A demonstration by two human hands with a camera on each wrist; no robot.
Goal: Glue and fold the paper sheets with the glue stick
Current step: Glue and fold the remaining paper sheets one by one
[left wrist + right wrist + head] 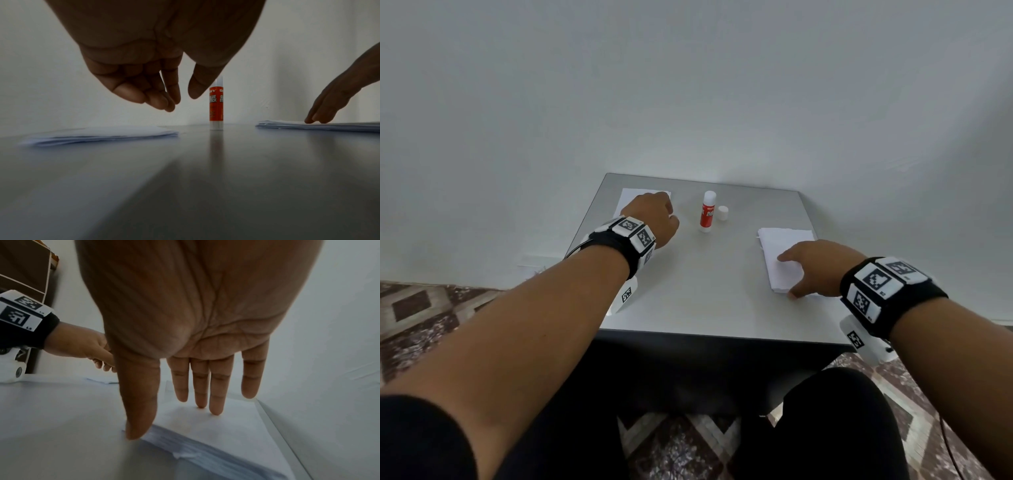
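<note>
Head view: uncapped red-and-white plastic glue stick [708,212] stands upright mid-table, apart from both hands.
Right hand [815,265]: straight fingers resting on the white paper-sheet stack [784,255].
Left hand [654,219]: loosely curled, empty, above the folded white paper pile [102,134].
Handling: sheets look light and floppy; pinch one at a corner.

Glue stick [707,212] upright at counter [705,294] rear centre; cap [723,212] just right of it. Folded sheets [630,198] rear left, under left hand [654,219]. Paper stack [784,253] right, right hand [815,267] resting on it.
</note>
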